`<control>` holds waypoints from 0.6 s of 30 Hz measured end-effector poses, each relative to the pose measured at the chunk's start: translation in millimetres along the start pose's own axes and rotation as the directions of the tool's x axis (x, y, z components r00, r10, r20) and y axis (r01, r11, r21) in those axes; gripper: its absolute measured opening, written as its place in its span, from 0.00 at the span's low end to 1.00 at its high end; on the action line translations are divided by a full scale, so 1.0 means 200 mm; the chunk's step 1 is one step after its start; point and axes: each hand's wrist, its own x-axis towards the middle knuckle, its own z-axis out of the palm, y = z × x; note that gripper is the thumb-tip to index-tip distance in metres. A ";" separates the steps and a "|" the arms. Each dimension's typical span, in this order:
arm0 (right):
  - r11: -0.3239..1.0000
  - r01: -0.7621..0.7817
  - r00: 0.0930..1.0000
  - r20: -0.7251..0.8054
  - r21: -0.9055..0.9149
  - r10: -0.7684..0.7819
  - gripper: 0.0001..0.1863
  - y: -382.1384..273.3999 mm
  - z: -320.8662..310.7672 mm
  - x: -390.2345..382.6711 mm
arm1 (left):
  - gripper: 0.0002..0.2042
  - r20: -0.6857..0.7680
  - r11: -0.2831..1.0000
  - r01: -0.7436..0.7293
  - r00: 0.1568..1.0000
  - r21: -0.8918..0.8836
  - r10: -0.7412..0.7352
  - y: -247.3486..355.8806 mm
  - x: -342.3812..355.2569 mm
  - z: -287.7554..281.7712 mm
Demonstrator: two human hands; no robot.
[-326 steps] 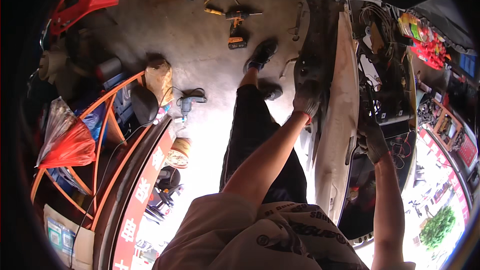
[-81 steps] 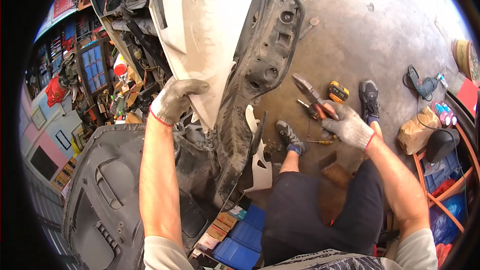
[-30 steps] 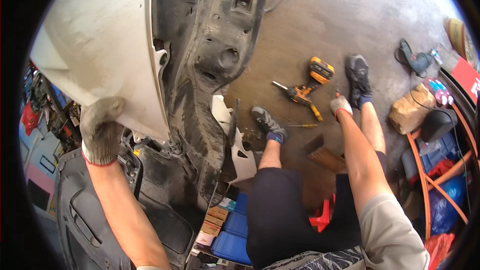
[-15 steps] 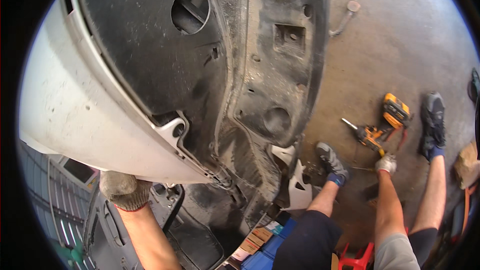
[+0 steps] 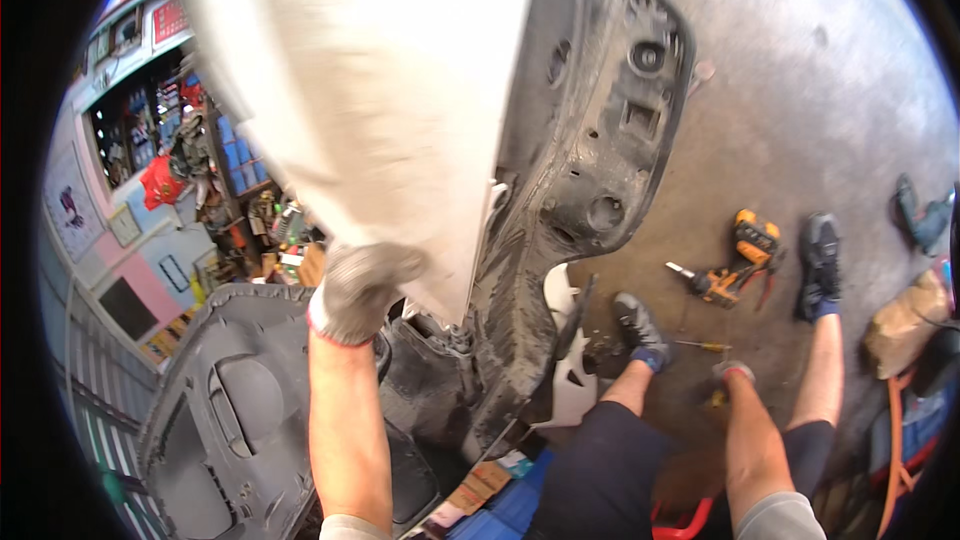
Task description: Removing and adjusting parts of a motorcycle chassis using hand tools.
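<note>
The left hand, in a grey glove with a red-edged cuff, is left of centre, its grip clamped on the lower end of the white panel. That panel fills the upper middle of the frame, narrowing downward to a point just right of the glove. A dirty black part runs along its right side, with round and square openings in it. The right hand, gloved too, is low on the right, near the floor. It is small and half hidden by its own forearm, so I cannot tell whether its grip is apart or together; a bit of something yellow shows just below it.

Just above this hand a screwdriver lies on the floor. Higher up, an orange and black drill lies between the two shoes, with red-handled pliers just beside it. A broken white piece is below centre, right of the black part. A big grey lining spreads across the lower left. Cartons are at the lower middle, and part of a red stool shows at the bottom edge.
</note>
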 end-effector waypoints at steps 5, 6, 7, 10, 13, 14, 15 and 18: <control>0.866 0.296 0.939 -0.290 0.403 -0.186 0.22 -0.21 -0.33 -1.21 | 0.10 0.296 0.340 0.752 0.570 -0.565 -0.766 0.11 0.02 -0.09; 0.786 0.337 0.931 -0.309 0.518 -0.195 0.22 -0.19 -0.43 -1.43 | 0.11 0.304 0.415 0.775 0.588 -0.477 -0.749 0.13 0.07 -0.09; 0.810 0.540 0.699 -0.657 0.227 -0.282 0.21 -0.08 -0.44 -1.50 | 0.11 0.304 0.429 0.763 0.606 -0.483 -0.736 0.15 0.11 -0.07; 0.722 0.602 0.168 -0.829 -0.342 -0.533 0.28 -0.14 -0.78 -2.17 | 0.12 0.304 0.498 0.727 0.665 -0.473 -0.682 0.13 0.09 -0.05; 0.582 0.643 -0.007 -0.765 -0.497 -0.645 0.27 -0.26 -1.02 -2.58 | 0.17 0.314 0.465 0.733 0.651 -0.497 -0.691 0.11 0.06 -0.05; 0.576 0.503 -0.050 -0.687 -0.645 -0.725 0.26 -0.30 -1.09 -2.68 | 0.19 0.316 0.447 0.709 0.667 -0.545 -0.674 0.10 0.05 -0.04; 0.583 0.452 -0.039 -0.668 -0.675 -0.744 0.26 -0.33 -1.13 -2.74 | 0.23 0.370 0.417 0.723 0.659 -0.551 -0.655 0.12 0.06 -0.07; 0.623 0.418 0.063 -0.663 -0.661 -0.746 0.20 -0.49 -1.19 -2.93 | 0.23 0.334 0.441 0.682 0.696 -0.584 -0.635 0.14 0.03 -0.07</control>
